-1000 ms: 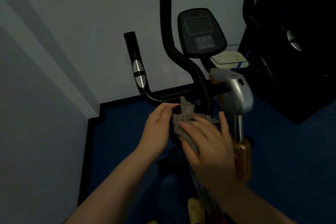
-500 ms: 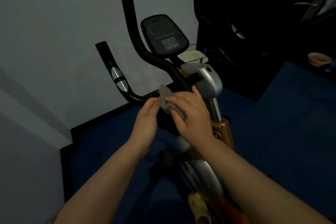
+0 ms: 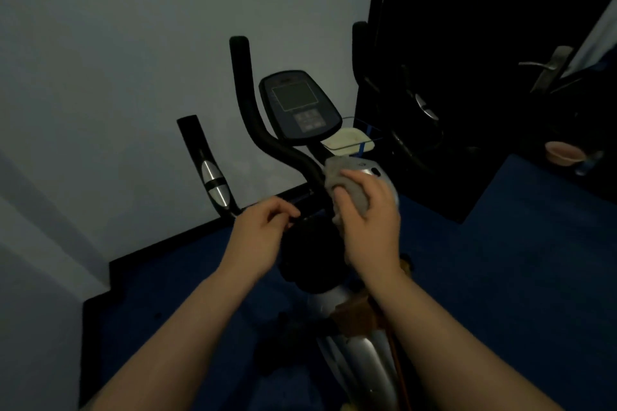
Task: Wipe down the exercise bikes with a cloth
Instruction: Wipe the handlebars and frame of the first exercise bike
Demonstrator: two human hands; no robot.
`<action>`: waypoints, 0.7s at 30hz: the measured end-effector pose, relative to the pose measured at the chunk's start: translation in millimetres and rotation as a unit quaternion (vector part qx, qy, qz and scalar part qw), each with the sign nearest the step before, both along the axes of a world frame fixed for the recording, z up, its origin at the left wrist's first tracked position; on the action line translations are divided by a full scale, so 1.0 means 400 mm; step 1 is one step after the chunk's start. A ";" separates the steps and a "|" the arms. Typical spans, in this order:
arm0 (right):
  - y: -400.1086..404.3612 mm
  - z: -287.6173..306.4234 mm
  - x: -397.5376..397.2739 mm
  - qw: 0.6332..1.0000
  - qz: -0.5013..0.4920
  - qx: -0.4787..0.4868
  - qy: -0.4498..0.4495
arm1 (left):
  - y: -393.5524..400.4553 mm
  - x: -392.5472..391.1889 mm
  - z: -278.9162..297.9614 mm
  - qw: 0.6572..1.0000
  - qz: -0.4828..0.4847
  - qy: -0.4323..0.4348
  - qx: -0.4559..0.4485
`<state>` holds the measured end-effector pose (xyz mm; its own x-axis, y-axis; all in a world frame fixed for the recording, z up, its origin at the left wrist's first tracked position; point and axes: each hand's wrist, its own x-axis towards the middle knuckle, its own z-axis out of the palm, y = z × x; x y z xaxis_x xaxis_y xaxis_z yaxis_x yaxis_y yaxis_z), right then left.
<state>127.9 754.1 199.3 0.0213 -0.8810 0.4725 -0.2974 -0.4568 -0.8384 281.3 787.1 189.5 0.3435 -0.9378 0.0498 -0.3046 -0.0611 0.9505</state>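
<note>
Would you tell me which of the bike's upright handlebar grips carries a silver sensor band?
It is the shorter left grip, nearest the wall, with a silver band across it. The taller grip beside the console is plain black throughout.

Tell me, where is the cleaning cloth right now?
The grey cloth sits mid-frame in the head view, held by the right hand against the bike's silver housing, just below the console.

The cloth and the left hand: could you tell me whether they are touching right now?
Apart. The head view shows dark bike frame between the left hand and the cloth, which only the right hand grips.
</note>
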 end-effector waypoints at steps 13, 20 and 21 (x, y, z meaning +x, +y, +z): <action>-0.024 -0.047 -0.014 0.975 0.172 0.101 0.098 | -0.210 0.004 -0.019 0.991 0.006 -0.099 0.091; -0.142 -0.024 -0.039 0.978 0.159 0.126 -0.055 | -0.239 0.005 -0.021 0.989 -0.009 -0.095 0.114; -0.178 -0.017 -0.030 0.987 0.124 0.096 -0.025 | -0.242 -0.001 -0.024 0.989 0.022 -0.102 0.109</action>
